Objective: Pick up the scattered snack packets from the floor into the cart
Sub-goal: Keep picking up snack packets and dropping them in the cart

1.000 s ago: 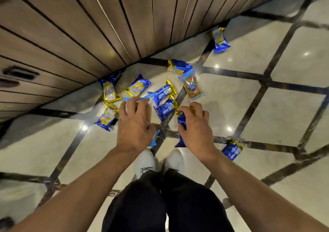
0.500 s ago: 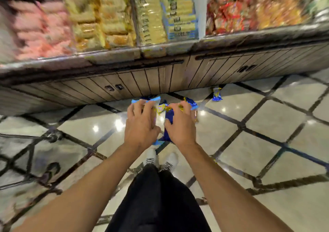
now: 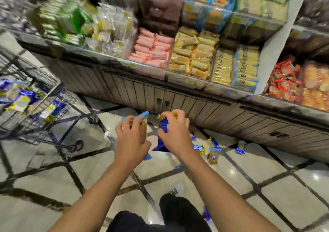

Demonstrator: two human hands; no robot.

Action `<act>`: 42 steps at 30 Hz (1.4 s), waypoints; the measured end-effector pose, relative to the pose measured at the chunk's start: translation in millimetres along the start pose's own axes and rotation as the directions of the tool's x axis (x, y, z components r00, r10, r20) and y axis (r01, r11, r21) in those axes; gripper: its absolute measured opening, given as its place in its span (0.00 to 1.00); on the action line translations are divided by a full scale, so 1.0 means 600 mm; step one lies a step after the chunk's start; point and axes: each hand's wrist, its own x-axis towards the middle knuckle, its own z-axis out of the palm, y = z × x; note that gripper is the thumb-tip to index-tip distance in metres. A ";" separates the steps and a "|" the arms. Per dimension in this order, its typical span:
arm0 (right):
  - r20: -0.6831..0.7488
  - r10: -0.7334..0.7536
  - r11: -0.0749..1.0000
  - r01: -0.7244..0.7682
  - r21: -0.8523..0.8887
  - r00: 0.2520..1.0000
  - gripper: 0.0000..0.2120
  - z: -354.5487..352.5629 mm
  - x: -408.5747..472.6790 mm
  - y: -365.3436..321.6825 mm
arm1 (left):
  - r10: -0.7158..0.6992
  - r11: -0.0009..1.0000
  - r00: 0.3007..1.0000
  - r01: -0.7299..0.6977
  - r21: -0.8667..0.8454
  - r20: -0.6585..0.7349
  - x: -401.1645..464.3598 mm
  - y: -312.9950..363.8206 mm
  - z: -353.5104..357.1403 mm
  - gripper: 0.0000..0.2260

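Head view, I read: left hand [image 3: 132, 140] grasps light-blue packet [image 3: 136, 117], right hand [image 3: 175, 133] clenches dark-blue packet [image 3: 162, 135] — probably bound for cart [image 3: 44, 105] left of hands.

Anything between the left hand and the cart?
Head view: only bare tiled floor lies between the left hand and the cart, apart from the cart's own wheels.

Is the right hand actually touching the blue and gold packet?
Touching. The head view shows the right hand gripping the blue and gold packet, fingers curled over its gold top end.
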 end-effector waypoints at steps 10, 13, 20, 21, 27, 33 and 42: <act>0.215 -0.286 0.951 0.304 -0.054 0.934 0.24 0.171 -0.054 -0.331 | -0.233 0.969 0.951 0.244 0.028 -0.205 -0.090 -0.256 -0.246 0.34; 0.238 -0.380 0.917 0.397 -0.029 0.894 0.24 0.219 -0.062 -0.421 | -0.300 0.949 0.919 0.315 0.021 -0.254 -0.117 -0.329 -0.303 0.34; 0.328 -0.533 0.829 0.559 0.018 0.780 0.25 0.348 -0.068 -0.615 | -0.565 0.819 0.768 0.566 -0.092 -0.301 -0.150 -0.465 -0.410 0.34; 0.349 -0.550 0.815 0.579 0.027 0.759 0.25 0.369 -0.065 -0.642 | -0.586 0.803 0.749 0.587 -0.100 -0.309 -0.150 -0.485 -0.423 0.35; 0.422 -0.663 0.715 0.690 0.113 0.618 0.25 0.482 -0.013 -0.799 | -0.685 0.709 0.631 0.691 -0.137 -0.364 -0.124 -0.605 -0.521 0.35; 0.502 -0.697 0.639 0.762 0.109 0.512 0.24 0.561 0.032 -0.935 | -0.720 0.662 0.563 0.732 -0.159 -0.406 -0.081 -0.712 -0.602 0.36; 0.513 -0.606 0.738 0.670 0.078 0.608 0.25 0.681 0.105 -1.072 | -0.664 0.738 0.648 0.650 -0.183 -0.374 0.008 -0.906 -0.687 0.35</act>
